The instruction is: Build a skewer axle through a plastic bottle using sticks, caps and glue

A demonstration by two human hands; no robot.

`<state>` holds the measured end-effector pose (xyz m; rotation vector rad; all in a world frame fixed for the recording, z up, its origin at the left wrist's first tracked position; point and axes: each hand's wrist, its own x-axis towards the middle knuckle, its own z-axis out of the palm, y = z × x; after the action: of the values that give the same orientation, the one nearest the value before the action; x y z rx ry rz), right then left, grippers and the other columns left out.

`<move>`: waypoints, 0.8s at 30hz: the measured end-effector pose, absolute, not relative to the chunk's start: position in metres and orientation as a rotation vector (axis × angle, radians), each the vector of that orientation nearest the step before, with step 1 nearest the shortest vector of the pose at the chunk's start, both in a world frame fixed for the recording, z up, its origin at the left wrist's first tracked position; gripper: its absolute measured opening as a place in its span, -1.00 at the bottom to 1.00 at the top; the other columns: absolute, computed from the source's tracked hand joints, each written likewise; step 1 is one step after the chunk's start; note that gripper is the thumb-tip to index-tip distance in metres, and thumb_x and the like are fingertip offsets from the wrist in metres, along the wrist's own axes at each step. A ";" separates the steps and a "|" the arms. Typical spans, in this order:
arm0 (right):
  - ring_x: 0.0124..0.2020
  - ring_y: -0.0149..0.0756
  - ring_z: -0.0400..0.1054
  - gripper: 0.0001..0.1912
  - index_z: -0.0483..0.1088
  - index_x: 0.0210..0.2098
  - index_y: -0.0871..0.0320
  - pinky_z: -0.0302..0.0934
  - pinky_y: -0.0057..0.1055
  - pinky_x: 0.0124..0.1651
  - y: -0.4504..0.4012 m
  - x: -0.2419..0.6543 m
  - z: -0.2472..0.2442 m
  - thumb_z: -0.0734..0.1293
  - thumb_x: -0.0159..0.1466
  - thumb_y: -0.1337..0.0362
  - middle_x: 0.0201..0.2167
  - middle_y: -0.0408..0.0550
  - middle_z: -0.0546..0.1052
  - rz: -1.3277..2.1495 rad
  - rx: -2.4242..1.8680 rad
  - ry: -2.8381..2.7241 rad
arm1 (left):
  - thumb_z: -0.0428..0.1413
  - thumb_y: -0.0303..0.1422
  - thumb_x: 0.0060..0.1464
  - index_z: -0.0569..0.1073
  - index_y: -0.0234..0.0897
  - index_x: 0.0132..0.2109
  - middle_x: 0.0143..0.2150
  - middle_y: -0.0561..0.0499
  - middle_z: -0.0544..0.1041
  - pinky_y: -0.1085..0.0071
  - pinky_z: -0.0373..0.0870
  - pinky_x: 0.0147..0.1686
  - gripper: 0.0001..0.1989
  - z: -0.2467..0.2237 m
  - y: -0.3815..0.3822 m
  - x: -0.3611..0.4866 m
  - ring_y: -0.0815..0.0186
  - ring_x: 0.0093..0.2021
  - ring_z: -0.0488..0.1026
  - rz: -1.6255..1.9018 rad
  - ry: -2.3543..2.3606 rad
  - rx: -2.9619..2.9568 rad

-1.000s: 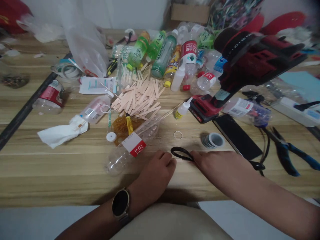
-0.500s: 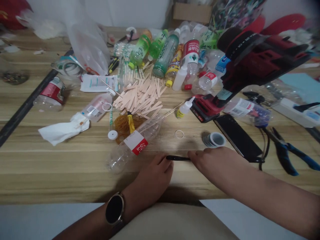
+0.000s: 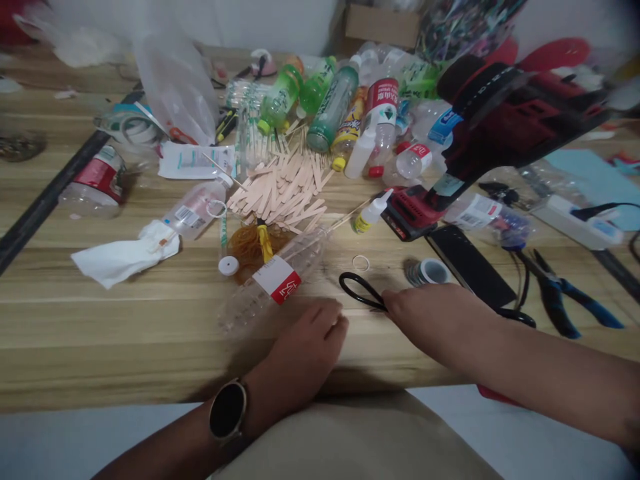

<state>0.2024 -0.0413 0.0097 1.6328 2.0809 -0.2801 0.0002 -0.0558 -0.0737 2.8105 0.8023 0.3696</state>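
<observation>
Right hand [image 3: 430,313] grips scissors [image 3: 359,289]; left hand [image 3: 305,347] on cluttered wooden table [image 3: 125,333].

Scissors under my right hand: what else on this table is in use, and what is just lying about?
In hand:
- scissors, black handle loop showing, right hand on them
- left hand, resting on the table beside them

Lying about:
- clear bottle with red label
- craft sticks
- rubber bands
- tape roll
- red drill
- blue pliers
- white tissue
</observation>
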 end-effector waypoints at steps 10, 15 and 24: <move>-0.30 0.08 0.60 -0.82 0.54 -0.28 0.20 0.31 -0.30 -0.42 -0.049 0.212 0.002 0.28 0.32 0.41 -0.39 0.19 0.65 -0.354 1.680 1.932 | -0.05 -0.59 0.29 0.53 -0.41 -0.15 -0.15 -0.22 0.55 0.29 0.46 -0.24 -0.75 -0.049 -0.046 0.057 0.08 -0.06 0.49 -0.033 0.996 2.587; -0.34 -0.09 0.58 -0.82 0.51 -0.27 0.15 0.27 -0.37 -0.41 -0.064 0.242 -0.003 0.26 0.35 0.31 -0.34 0.08 0.66 -0.462 1.788 1.970 | -0.05 -0.67 0.21 0.51 -0.48 -0.12 -0.11 -0.32 0.54 0.23 0.44 -0.19 -0.74 -0.043 -0.043 0.064 0.00 -0.02 0.47 -0.046 1.064 2.450; -0.50 -0.16 0.54 -0.64 0.45 -0.39 0.11 0.25 -0.39 -0.52 -0.107 0.263 -0.009 0.15 0.40 0.11 -0.48 0.02 0.63 -0.502 2.164 2.224 | -0.12 -0.47 0.34 0.46 -0.34 -0.09 -0.42 0.05 0.52 0.49 0.38 -0.39 -0.75 -0.038 -0.031 0.047 0.33 -0.41 0.50 0.068 1.089 1.954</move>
<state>0.2626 -0.1066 -0.0092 2.1640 2.2244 -0.5025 0.0466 -0.0305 -0.0375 1.9537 1.0886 0.0683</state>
